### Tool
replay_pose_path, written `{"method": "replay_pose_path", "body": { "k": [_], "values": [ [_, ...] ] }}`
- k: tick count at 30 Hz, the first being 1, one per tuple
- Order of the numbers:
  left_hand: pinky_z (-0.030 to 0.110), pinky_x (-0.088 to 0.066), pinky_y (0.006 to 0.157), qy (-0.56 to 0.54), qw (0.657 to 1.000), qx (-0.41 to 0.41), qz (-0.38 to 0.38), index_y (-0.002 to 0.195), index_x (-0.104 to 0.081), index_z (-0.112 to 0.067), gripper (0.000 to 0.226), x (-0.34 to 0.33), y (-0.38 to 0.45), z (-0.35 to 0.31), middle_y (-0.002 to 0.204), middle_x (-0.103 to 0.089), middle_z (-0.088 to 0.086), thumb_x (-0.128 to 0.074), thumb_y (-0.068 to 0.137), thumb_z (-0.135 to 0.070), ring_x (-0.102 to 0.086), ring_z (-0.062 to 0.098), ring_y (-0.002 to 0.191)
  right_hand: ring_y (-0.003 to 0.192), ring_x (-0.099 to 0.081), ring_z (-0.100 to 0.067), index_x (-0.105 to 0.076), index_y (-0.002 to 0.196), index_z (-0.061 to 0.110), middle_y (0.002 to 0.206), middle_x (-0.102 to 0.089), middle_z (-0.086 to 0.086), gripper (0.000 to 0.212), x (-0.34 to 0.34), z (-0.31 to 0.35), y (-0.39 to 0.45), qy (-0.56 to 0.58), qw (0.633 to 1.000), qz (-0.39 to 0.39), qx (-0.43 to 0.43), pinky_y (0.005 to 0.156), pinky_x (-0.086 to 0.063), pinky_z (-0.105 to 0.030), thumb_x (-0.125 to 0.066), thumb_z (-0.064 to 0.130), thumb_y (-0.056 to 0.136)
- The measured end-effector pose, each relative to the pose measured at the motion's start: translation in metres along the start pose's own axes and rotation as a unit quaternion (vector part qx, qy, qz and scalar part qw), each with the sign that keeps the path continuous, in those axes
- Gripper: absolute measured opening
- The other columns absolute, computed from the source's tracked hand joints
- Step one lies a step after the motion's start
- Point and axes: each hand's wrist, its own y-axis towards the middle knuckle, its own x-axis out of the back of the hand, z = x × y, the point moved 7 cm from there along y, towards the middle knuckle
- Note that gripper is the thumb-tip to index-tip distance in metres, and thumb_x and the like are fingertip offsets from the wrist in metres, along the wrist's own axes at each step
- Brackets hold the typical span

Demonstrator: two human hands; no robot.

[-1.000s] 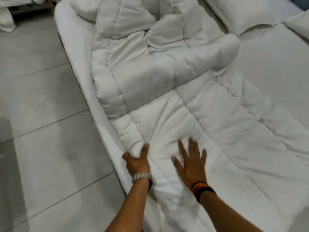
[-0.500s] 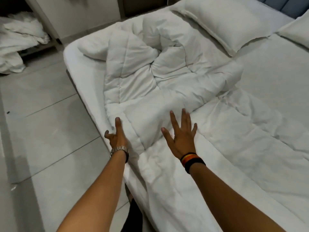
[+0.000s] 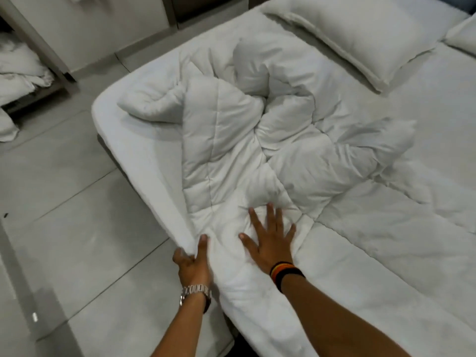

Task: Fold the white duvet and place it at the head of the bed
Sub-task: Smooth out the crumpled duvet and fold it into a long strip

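The white quilted duvet (image 3: 226, 155) lies crumpled in a heap on the left side of the bed (image 3: 144, 150), its lower part spread flat toward me. My left hand (image 3: 192, 261), with a metal watch, pinches the duvet's left edge at the side of the mattress, thumb on top. Flat on the duvet just to the right lies my right hand (image 3: 271, 240), fingers spread, pressing the fabric down. It wears dark and orange wristbands.
A white pillow (image 3: 360, 34) lies at the head of the bed, a second pillow (image 3: 463, 37) at the right edge. Grey tiled floor (image 3: 64, 228) runs along the bed's left side. Crumpled white linen (image 3: 18, 73) sits on a low shelf at far left.
Both hands lifted off the duvet and came down again. My left hand now grips the duvet's left edge and my right hand presses flat. The view has swung toward the head of the bed.
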Motion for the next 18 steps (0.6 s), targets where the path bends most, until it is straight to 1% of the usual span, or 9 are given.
{"method": "replay_pose_path", "body": {
  "k": [2, 3, 5, 9, 11, 12, 14, 16, 18],
  "values": [
    [0.042, -0.048, 0.097, 0.034, 0.999, -0.034, -0.018, 0.157, -0.02, -0.031, 0.126, 0.015, 0.016, -0.048, 0.133, -0.059, 0.006, -0.063, 0.058, -0.096, -0.061, 0.031, 0.113, 0.16, 0.011, -0.029, -0.011, 0.166, 0.042, 0.174, 0.009, -0.01, 0.077, 0.038, 0.016, 0.012, 0.015, 0.999, -0.048, -0.006, 0.12, 0.004, -0.07, -0.028, 0.075, 0.099],
    [0.045, -0.049, 0.1, 0.044, 0.996, -0.069, -0.018, 0.157, -0.019, -0.032, 0.127, 0.02, 0.024, -0.079, 0.135, -0.06, 0.005, -0.061, 0.057, -0.098, -0.061, 0.032, 0.116, 0.16, 0.007, -0.03, -0.017, 0.166, 0.038, 0.175, 0.003, -0.012, 0.074, 0.058, 0.027, 0.019, 0.028, 0.996, -0.084, -0.001, 0.121, 0.004, -0.069, -0.031, 0.071, 0.101],
    [0.046, -0.048, 0.104, 0.056, 0.988, -0.147, 0.001, 0.158, -0.02, -0.034, 0.131, 0.01, 0.042, -0.15, 0.132, -0.06, 0.0, -0.06, 0.053, -0.101, -0.061, 0.027, 0.121, 0.161, 0.005, -0.031, -0.02, 0.166, 0.035, 0.175, -0.001, -0.013, 0.071, 0.092, 0.05, 0.04, 0.04, 0.989, -0.14, 0.009, 0.121, 0.005, -0.068, -0.031, 0.068, 0.103],
    [0.046, -0.044, 0.112, 0.084, 0.965, -0.235, 0.074, 0.16, -0.014, -0.035, 0.136, -0.06, 0.075, -0.255, 0.148, -0.054, 0.003, -0.07, 0.051, -0.094, -0.054, 0.025, 0.134, 0.16, 0.008, -0.031, -0.013, 0.166, 0.038, 0.175, 0.004, -0.01, 0.073, 0.116, 0.081, 0.096, 0.08, 0.982, -0.171, 0.01, 0.123, 0.003, -0.067, -0.032, 0.07, 0.103],
    [0.043, -0.046, 0.11, 0.101, 0.96, -0.243, 0.092, 0.16, -0.01, -0.035, 0.143, -0.103, 0.091, -0.289, 0.152, -0.052, 0.008, -0.075, 0.046, -0.093, -0.054, 0.029, 0.134, 0.16, 0.012, -0.032, -0.004, 0.165, 0.044, 0.175, 0.013, -0.007, 0.078, 0.112, 0.084, 0.129, 0.105, 0.981, -0.164, -0.011, 0.123, 0.001, -0.068, -0.03, 0.075, 0.099],
    [0.039, -0.048, 0.105, 0.113, 0.958, -0.243, 0.101, 0.159, -0.009, -0.035, 0.146, -0.125, 0.103, -0.3, 0.149, -0.054, 0.009, -0.077, 0.043, -0.092, -0.056, 0.031, 0.132, 0.16, 0.014, -0.032, 0.002, 0.164, 0.049, 0.174, 0.017, -0.005, 0.08, 0.107, 0.083, 0.149, 0.121, 0.98, -0.157, -0.032, 0.123, 0.001, -0.068, -0.029, 0.079, 0.096],
    [0.029, -0.046, 0.092, 0.128, 0.954, -0.239, 0.131, 0.157, -0.016, -0.031, 0.145, -0.156, 0.127, -0.312, 0.143, -0.059, 0.009, -0.083, 0.04, -0.086, -0.06, 0.03, 0.125, 0.159, 0.017, -0.032, 0.014, 0.158, 0.057, 0.173, 0.023, -0.001, 0.085, 0.092, 0.083, 0.185, 0.148, 0.976, -0.137, -0.077, 0.12, 0.002, -0.07, -0.03, 0.086, 0.091],
    [0.025, -0.046, 0.09, 0.109, 0.957, -0.23, 0.14, 0.152, -0.034, -0.026, 0.132, -0.158, 0.151, -0.317, 0.139, -0.062, 0.004, -0.09, 0.043, -0.074, -0.063, 0.026, 0.121, 0.159, 0.016, -0.034, 0.019, 0.153, 0.064, 0.173, 0.023, 0.0, 0.088, 0.075, 0.093, 0.212, 0.173, 0.974, -0.105, -0.1, 0.119, 0.004, -0.072, -0.033, 0.091, 0.086],
    [0.028, -0.054, 0.092, 0.078, 0.963, -0.225, 0.128, 0.138, -0.054, -0.022, 0.111, -0.131, 0.18, -0.319, 0.129, -0.069, -0.001, -0.095, 0.045, -0.065, -0.068, 0.02, 0.113, 0.158, 0.017, -0.037, 0.021, 0.15, 0.066, 0.172, 0.023, 0.003, 0.09, 0.061, 0.112, 0.231, 0.179, 0.975, -0.083, -0.105, 0.118, 0.005, -0.073, -0.031, 0.094, 0.083]
  ]
}}
